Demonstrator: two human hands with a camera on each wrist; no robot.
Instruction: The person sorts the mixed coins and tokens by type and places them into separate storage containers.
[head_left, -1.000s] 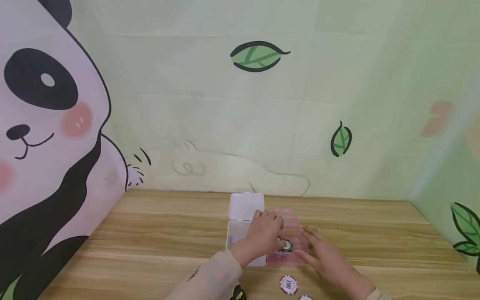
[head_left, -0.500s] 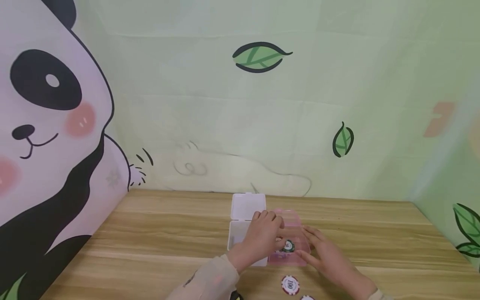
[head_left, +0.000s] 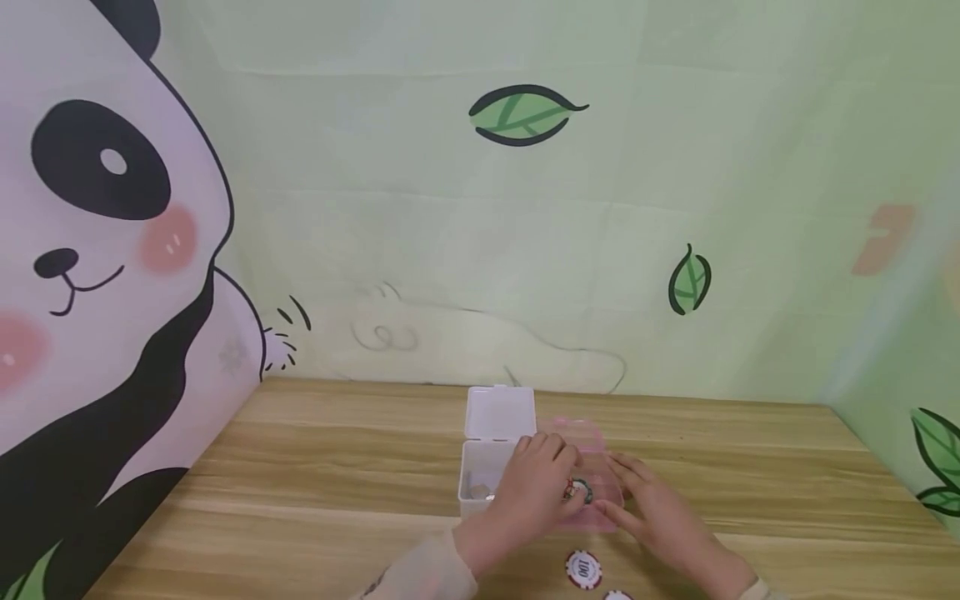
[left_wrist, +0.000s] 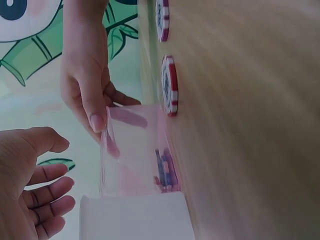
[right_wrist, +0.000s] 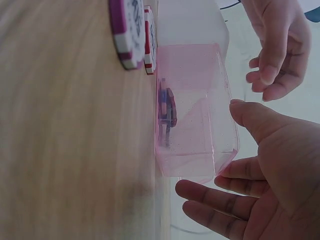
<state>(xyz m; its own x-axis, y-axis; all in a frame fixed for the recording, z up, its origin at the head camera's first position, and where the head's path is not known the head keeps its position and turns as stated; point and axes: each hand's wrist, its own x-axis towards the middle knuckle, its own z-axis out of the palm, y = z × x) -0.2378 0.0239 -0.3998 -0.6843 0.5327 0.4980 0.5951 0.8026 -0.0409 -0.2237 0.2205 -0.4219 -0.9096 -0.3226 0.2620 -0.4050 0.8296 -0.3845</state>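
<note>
A see-through pink plastic box [head_left: 588, 525] stands on the wooden table with its lid raised at the back. Several poker chips [right_wrist: 172, 107] lie on its floor. My right hand [head_left: 663, 517] holds the box at its right end, thumb at the near side and fingers round the far side. Over the box is my left hand [head_left: 536, 479], fingers loosely bent, nothing between them. Against the pink box's left side stands a white plastic box [head_left: 480, 467], lid also raised, partly hidden by the left hand. Something small and pale shows inside it.
In front of the pink box a red-edged white chip [head_left: 583, 569] marked 100 lies flat on the table. A second chip [head_left: 618, 595] is cut off by the bottom edge of the head view. Behind the table hangs a green printed cloth [head_left: 420, 208].
My left hand has shifted slightly right and closer, showing more of the white box's inside. The right hand stays on the pink box. The head view has turned a little left.
</note>
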